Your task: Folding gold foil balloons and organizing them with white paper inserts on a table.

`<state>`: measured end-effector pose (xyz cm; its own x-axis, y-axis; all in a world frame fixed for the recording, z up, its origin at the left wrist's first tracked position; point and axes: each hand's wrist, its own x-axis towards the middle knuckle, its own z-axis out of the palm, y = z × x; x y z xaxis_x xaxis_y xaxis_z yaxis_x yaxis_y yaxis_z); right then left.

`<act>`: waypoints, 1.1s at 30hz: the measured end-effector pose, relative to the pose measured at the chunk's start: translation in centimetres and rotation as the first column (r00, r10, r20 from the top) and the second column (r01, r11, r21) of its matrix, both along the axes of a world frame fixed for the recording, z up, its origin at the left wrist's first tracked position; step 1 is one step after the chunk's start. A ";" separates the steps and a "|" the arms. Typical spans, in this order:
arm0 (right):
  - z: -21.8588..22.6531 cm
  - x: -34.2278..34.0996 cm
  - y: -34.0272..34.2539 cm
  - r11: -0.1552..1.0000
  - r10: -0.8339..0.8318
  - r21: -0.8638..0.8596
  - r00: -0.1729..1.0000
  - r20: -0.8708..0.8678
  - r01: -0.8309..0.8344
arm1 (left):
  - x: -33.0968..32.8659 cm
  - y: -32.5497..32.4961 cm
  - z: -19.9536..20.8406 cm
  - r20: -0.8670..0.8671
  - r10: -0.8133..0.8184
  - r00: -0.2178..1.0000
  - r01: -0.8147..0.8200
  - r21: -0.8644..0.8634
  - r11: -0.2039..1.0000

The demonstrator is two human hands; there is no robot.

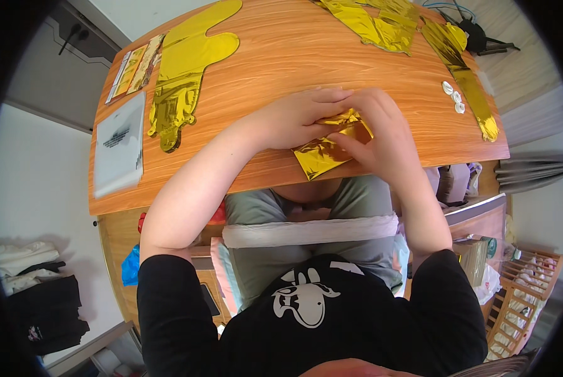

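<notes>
A small gold foil (319, 164) lies at the middle of the bench's (269, 69) near edge, under both hands, its near corner at that edge. The left hand (297, 118) reaches over from the left and lies on the foil's upper left part, its fingers close together. The right hand (387, 135) covers the foil's right side, thumb laid across the top, fingers bent over toward the left hand's fingertips. The fingertips are partly hidden, so I cannot tell whether either hand is clamped on the foil.

A long gold balloon (190, 69) lies flat from the far edge down the left half. Near the left edge are packets (136, 69) and, nearer, a clear bag (121, 147). More gold film (385, 26) lies at the far edge, a gold strip (464, 78) runs along the right edge, and white discs (456, 98) sit just beside it.
</notes>
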<state>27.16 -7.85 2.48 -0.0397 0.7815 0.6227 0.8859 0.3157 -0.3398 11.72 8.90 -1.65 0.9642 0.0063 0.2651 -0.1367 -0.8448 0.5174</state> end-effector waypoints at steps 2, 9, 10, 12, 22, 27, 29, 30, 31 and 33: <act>-0.6 0.5 0.3 0.995 -0.034 -0.094 0.996 -0.087 0.026 | 0.0 0.0 -0.2 -0.009 0.013 1.000 -0.013 0.003 1.000; -1.8 0.6 0.4 0.968 -0.106 -0.249 0.933 -0.344 0.018 | 0.1 -0.9 1.2 -0.028 0.053 0.998 -0.055 -0.073 0.996; -2.3 0.7 0.4 0.969 -0.103 -0.246 0.934 -0.342 0.017 | 0.1 -0.8 0.9 0.006 0.065 0.998 -0.064 -0.059 0.996; -3.1 0.9 0.4 0.990 -0.085 -0.122 0.985 -0.148 0.068 | -0.1 -0.7 0.5 0.021 0.097 0.995 -0.095 -0.078 0.992; -1.9 0.3 -0.3 0.968 -0.135 -0.228 0.982 -0.135 0.102 | -1.7 -1.8 6.4 0.129 0.347 0.929 -0.369 0.395 0.841; -1.0 -0.9 0.0 0.940 -0.181 -0.302 0.983 -0.041 0.161 | -2.7 -2.9 5.2 0.124 0.389 0.913 -0.405 0.409 0.818; -1.4 -0.8 0.3 0.968 -0.122 -0.221 0.992 0.014 0.122 | -2.9 -3.1 5.0 0.150 0.395 0.906 -0.421 0.405 0.812; -1.6 -0.8 0.5 0.986 -0.071 -0.145 0.995 0.072 0.081 | -3.2 -3.1 5.0 0.148 0.404 0.903 -0.430 0.327 0.841; -1.7 -0.8 0.6 0.987 -0.067 -0.139 0.995 0.071 0.077 | -3.6 -3.1 5.0 0.144 0.414 0.899 -0.438 0.247 0.865; -2.2 -0.9 0.6 0.985 -0.063 -0.155 0.991 0.114 0.081 | -5.3 -3.1 5.0 0.073 0.552 0.831 -0.553 0.214 0.805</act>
<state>26.24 -7.21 0.29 -0.0402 0.8734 0.4853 0.9386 0.1995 -0.2814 6.47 5.76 3.37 0.8133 0.4791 0.3300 0.3846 -0.8684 0.3130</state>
